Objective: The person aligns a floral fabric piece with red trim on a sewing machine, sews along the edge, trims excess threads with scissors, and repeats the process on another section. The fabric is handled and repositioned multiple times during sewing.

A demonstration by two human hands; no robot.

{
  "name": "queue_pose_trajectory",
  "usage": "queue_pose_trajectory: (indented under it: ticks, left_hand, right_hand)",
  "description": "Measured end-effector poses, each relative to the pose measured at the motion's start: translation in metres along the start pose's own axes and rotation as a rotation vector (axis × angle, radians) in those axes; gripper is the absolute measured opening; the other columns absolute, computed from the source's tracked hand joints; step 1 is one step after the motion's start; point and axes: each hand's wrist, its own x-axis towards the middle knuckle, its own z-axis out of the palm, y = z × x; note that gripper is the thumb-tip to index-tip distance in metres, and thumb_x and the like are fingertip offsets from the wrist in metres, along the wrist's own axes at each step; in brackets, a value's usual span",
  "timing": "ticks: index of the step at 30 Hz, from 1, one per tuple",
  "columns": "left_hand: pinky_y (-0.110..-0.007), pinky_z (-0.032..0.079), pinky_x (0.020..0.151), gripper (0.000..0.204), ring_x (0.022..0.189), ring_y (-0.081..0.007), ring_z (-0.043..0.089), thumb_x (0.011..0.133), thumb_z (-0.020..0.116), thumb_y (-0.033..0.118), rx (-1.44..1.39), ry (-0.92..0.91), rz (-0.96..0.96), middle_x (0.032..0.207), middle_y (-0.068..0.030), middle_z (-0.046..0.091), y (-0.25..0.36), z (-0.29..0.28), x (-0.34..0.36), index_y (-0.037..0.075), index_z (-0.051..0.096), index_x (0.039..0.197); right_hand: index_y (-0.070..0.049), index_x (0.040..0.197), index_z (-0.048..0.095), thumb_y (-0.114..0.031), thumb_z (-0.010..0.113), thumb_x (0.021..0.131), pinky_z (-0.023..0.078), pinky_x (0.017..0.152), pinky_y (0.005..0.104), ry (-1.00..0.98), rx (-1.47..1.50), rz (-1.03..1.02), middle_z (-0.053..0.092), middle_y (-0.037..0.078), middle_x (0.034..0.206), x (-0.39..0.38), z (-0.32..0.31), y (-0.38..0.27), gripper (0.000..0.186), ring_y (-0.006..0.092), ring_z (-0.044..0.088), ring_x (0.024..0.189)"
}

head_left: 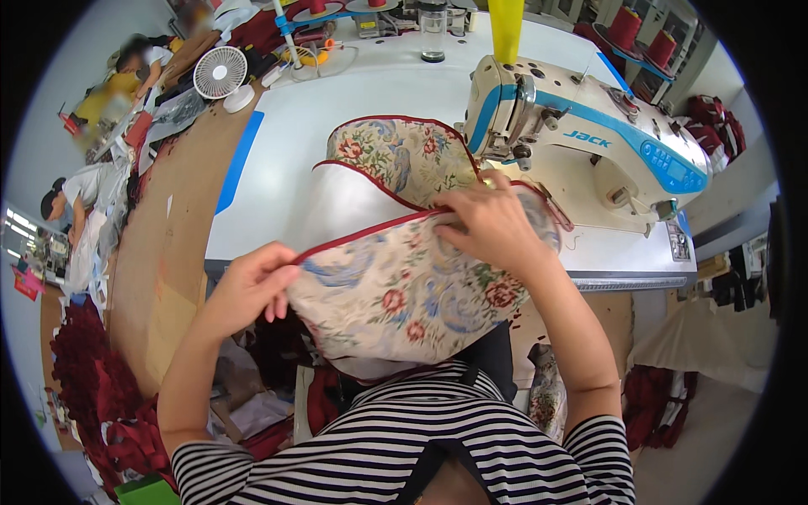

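A floral tapestry fabric piece (396,290) with dark red binding along its edge spreads over the front of the table and hangs toward my lap. Its far part (404,156) curves up beside the sewing machine (581,126), showing the same flower pattern and a white underside. My left hand (257,284) pinches the bound edge at the left corner between thumb and fingers. Near the needle area, my right hand (488,219) grips the bound edge, fingers bent over it. The needle itself is hidden behind the fabric and hand.
The white sewing table (278,177) has a blue left edge. On it stand a glass jar (433,32) and a thread stand pole (286,34). A white fan (221,74) is at the far left. Red thread cones (624,29) stand behind the machine. Dark red cloth (93,362) lies heaped at left. Other people work beyond.
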Motion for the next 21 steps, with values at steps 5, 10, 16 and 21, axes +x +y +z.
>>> queue_pose_trajectory:
  ticks: [5,10,16,21]
  left_hand:
    - [-0.023,0.045,0.048,0.024,0.061,-0.0058,0.052,0.094,0.053,0.022,0.63,0.384,0.099,0.082,-0.0002,0.058,-0.018,-0.173,0.019,0.005,0.058,0.11]
    - [-0.031,0.043,0.09,0.03,0.102,-0.0262,0.061,0.096,0.046,0.021,1.65,0.859,1.071,0.11,-0.011,0.064,0.185,-0.266,0.092,0.007,0.058,0.12]
    - [-0.034,0.046,0.082,0.016,0.097,-0.027,0.057,0.084,0.061,0.01,1.026,0.377,1.193,0.103,-0.0109,0.057,0.141,-0.042,0.258,0.007,0.065,0.099]
    - [-0.04,0.048,0.086,0.041,0.107,-0.0301,0.054,0.08,0.064,0.011,0.85,0.239,0.922,0.118,-0.012,0.051,-0.006,0.102,0.27,0.011,0.057,0.12]
  right_hand:
    - [-0.006,0.099,0.062,-0.027,0.058,0.086,0.051,0.058,0.0448,-0.058,0.412,-0.193,0.062,0.016,0.065,0.058,0.076,-0.095,0.025,0.0338,0.064,0.062]
    - [0.001,0.092,0.056,-0.02,0.056,0.092,0.049,0.065,0.0393,0.436,1.215,-0.146,0.061,0.019,0.074,0.146,0.032,-0.161,0.021,0.0268,0.064,0.075]
    - [0.007,0.125,0.047,-0.021,0.048,0.098,0.048,0.082,0.026,0.274,1.603,0.331,0.061,0.006,0.108,0.051,0.037,-0.059,0.038,0.0093,0.057,0.093]
    - [0.004,0.111,0.056,-0.025,0.054,0.095,0.05,0.065,0.0293,-0.429,1.204,0.862,0.063,0.009,0.085,-0.064,0.037,-0.021,0.033,0.015,0.062,0.08]
